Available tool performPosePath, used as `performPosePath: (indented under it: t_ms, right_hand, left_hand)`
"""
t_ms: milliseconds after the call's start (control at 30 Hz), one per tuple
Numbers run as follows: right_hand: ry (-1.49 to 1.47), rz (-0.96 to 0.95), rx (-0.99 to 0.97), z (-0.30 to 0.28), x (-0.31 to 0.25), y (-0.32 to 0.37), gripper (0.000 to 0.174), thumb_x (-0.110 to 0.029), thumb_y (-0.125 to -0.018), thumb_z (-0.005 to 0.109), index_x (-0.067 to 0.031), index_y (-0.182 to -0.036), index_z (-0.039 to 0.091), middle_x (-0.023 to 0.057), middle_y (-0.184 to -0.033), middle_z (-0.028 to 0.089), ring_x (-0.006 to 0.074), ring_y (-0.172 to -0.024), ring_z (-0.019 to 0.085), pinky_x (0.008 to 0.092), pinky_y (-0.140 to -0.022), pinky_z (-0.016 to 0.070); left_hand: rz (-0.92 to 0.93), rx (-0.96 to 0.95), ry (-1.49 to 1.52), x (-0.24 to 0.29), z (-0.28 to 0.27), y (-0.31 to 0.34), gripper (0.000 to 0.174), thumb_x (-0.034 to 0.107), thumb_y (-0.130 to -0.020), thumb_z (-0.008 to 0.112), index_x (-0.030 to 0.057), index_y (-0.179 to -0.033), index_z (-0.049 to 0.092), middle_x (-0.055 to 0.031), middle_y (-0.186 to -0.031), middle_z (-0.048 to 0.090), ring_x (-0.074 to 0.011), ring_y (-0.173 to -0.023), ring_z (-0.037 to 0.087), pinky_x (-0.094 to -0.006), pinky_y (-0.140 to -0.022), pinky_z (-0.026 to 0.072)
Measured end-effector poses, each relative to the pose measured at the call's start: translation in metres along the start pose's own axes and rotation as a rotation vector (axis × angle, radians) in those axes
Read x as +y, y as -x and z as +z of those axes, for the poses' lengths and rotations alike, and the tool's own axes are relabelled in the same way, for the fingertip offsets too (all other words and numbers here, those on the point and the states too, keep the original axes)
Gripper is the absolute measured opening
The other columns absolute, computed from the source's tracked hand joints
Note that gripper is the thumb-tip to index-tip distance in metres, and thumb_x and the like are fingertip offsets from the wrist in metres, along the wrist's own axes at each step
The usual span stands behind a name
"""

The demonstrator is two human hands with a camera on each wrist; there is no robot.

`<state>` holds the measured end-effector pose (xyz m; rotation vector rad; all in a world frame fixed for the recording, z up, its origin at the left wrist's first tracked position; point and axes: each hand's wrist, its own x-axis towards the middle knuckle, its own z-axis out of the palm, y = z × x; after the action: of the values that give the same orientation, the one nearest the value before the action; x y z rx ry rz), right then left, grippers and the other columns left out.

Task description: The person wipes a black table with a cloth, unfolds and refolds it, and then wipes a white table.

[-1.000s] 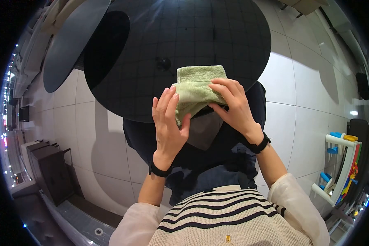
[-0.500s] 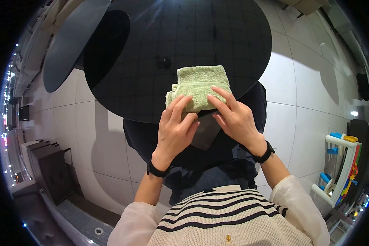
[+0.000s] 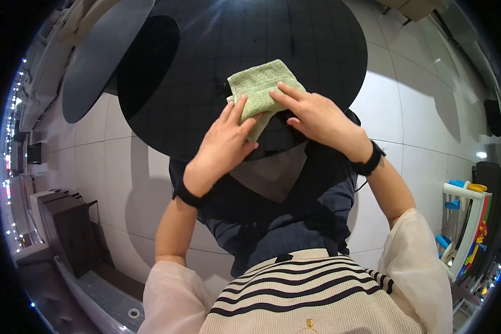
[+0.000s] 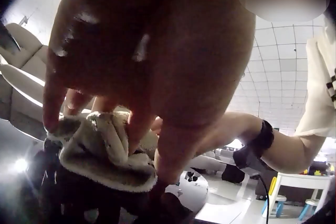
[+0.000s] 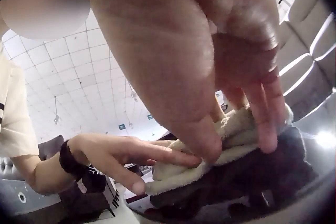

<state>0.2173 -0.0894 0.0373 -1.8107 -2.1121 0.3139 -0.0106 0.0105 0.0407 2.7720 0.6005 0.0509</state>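
Observation:
A folded light green towel (image 3: 264,80) lies near the front edge of the black round table (image 3: 206,33), turned at an angle with a lower corner trailing toward the body. My left hand (image 3: 222,139) rests its fingertips on the towel's left side, thumb held apart below. From the right, my right hand (image 3: 323,117) lays extended fingers on the towel's right part, its thumb off the near side. In the left wrist view, the towel (image 4: 100,155) shows loose folds under the fingers. The right wrist view has the towel's layered edge (image 5: 231,155) beneath that hand.
A second, smaller dark tabletop (image 3: 103,55) stands at the left. Pale floor tiles (image 3: 384,167) surround the table. At the right is a white children's table (image 3: 448,259) with colourful toy pieces; a dark cabinet (image 3: 67,228) stands at the lower left.
The towel has moved farther onto the table and turned anticlockwise. Both hands have moved forward with it, forearms spread wider; the left fingers have straightened from a bent pose.

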Motion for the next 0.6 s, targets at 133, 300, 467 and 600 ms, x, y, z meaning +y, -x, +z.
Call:
performPosePath:
  t_ms: [133,300,467,600]
  right_hand:
    - [0.044,0.011,-0.093,-0.009,0.01,-0.021,0.066,-0.011,-0.084,0.072,-0.0091,-0.143,0.044,0.017,-0.144,0.051,0.0366,-0.107,0.065,0.0422,-0.09,0.0554]
    - [0.149,-0.049,-0.122,-0.012,0.036,-0.052,0.064,-0.009,-0.085,0.07,-0.0089,-0.144,0.044,0.0149,-0.14,0.055,0.0324,-0.115,0.063,0.0421,-0.093,0.054]
    - [0.259,0.031,-0.263,-0.024,0.05,-0.092,0.06,-0.008,-0.088,0.063,-0.0096,-0.145,0.045,0.0149,-0.137,0.058,0.032,-0.114,0.064,0.0432,-0.095,0.0521]
    - [0.4,0.002,-0.231,-0.021,0.075,-0.121,0.055,-0.006,-0.086,0.062,-0.0076,-0.14,0.05,0.0165,-0.128,0.061,0.0358,-0.116,0.061,0.0438,-0.094,0.052]
  left_hand:
    - [0.042,-0.105,-0.021,-0.016,-0.015,-0.021,0.058,0.023,-0.084,0.074,0.0114,-0.138,0.054,-0.0245,-0.156,0.03,-0.044,-0.137,0.041,-0.0452,-0.108,0.045]
    - [0.051,-0.28,-0.022,-0.039,-0.03,-0.064,0.053,0.022,-0.084,0.071,0.0082,-0.134,0.057,-0.0234,-0.153,0.035,-0.0382,-0.126,0.054,-0.0427,-0.104,0.048]
    - [0.05,-0.415,-0.041,-0.065,-0.048,-0.11,0.048,0.019,-0.083,0.07,0.0062,-0.128,0.06,-0.0208,-0.148,0.043,-0.035,-0.118,0.06,-0.0405,-0.1,0.05]
    - [0.072,-0.373,-0.108,-0.087,-0.045,-0.14,0.056,0.02,-0.081,0.069,0.0084,-0.134,0.056,-0.0211,-0.146,0.046,-0.0355,-0.125,0.055,-0.0409,-0.107,0.0449]
